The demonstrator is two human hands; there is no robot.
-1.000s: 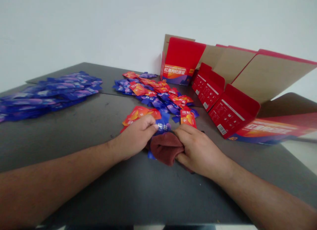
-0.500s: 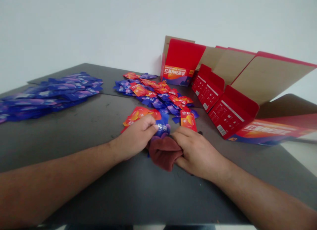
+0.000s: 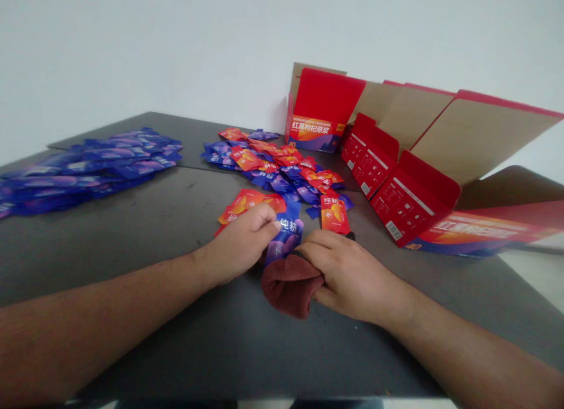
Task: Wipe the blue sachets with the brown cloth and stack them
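Note:
My left hand [image 3: 247, 238] is closed, its thumb and finger pinching the edge of a blue-purple sachet [image 3: 286, 233]. My right hand [image 3: 348, 274] is closed round a bunched brown cloth [image 3: 293, 282], which lies at the lower end of that sachet. A small black tip [image 3: 351, 236] shows beyond the right knuckles; what it belongs to is hidden. Red-orange sachets [image 3: 247, 202] lie just behind my left hand, partly covered by it. Another red sachet [image 3: 335, 214] lies flat beyond my right hand.
A mixed heap of red and blue sachets [image 3: 282, 162] lies ahead. On the left a long pile of blue sachets [image 3: 97, 168] spreads over the dark table [image 3: 185, 338]. Open red cartons [image 3: 409, 200] with raised flaps line the right side and back, before a pale wall.
My right hand and the brown cloth have slid slightly down toward me, uncovering more of the blue-purple sachet. My left hand has stayed in place.

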